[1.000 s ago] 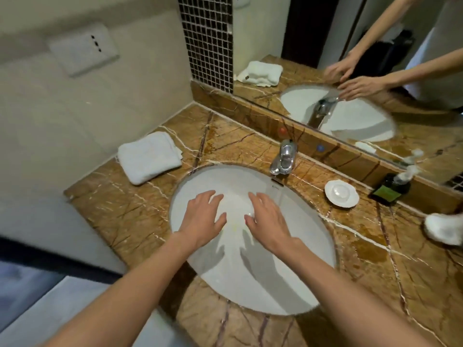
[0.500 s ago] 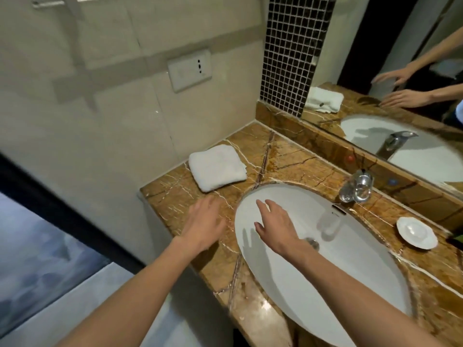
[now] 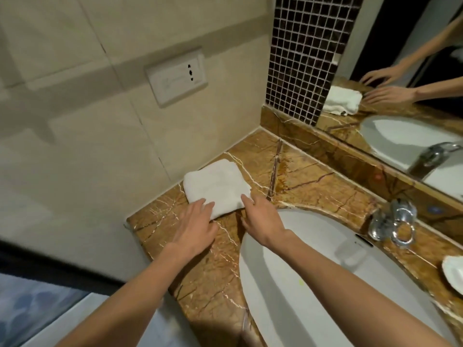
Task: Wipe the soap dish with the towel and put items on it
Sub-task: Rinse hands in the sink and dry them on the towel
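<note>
Early stage: folded towel [image 3: 216,189] flat on counter [image 3: 325,186] by wall, not lifted. Left hand [image 3: 194,227] and right hand [image 3: 261,220] spread, fingertips at its near edge, holding nothing. Soap dish [image 3: 452,274] at far right, apparently bare, unwiped; items still to place

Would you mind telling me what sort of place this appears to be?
Most likely a bathroom, perhaps a hotel's: an oval white sink set in a marble counter, a chrome faucet, and a wall mirror.
</note>
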`<action>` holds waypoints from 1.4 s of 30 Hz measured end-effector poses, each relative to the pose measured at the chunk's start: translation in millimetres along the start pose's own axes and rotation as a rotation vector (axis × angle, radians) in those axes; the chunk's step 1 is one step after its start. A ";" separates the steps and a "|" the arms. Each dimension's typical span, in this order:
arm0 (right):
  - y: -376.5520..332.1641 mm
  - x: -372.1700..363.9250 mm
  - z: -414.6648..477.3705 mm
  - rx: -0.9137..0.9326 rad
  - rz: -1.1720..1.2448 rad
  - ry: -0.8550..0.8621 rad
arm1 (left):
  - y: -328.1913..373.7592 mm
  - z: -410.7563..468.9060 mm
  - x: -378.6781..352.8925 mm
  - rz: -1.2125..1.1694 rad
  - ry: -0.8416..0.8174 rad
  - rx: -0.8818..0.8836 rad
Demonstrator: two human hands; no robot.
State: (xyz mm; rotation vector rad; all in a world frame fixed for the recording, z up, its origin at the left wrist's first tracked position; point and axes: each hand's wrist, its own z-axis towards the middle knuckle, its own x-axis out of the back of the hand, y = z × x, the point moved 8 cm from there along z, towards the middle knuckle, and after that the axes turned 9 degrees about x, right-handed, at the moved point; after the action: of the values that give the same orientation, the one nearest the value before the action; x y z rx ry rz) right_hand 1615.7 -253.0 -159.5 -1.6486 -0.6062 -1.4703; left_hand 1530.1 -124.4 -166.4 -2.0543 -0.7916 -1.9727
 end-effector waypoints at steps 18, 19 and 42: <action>22.9 -28.8 67.1 -0.153 0.103 -0.038 | -9.7 79.2 -35.2 0.079 -0.111 -0.091; 23.5 -26.8 69.4 -0.175 0.135 0.000 | -10.8 81.6 -36.0 0.084 -0.115 -0.091; 68.2 -42.5 94.6 -0.615 0.638 0.088 | -23.3 186.1 -38.2 -0.043 -0.253 0.079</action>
State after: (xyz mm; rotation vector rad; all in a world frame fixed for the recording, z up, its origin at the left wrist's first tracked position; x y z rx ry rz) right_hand 1715.3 -205.2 -215.9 -1.9617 0.4527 -1.2834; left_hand 1681.5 -24.5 -227.3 -2.2857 -0.9533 -1.6913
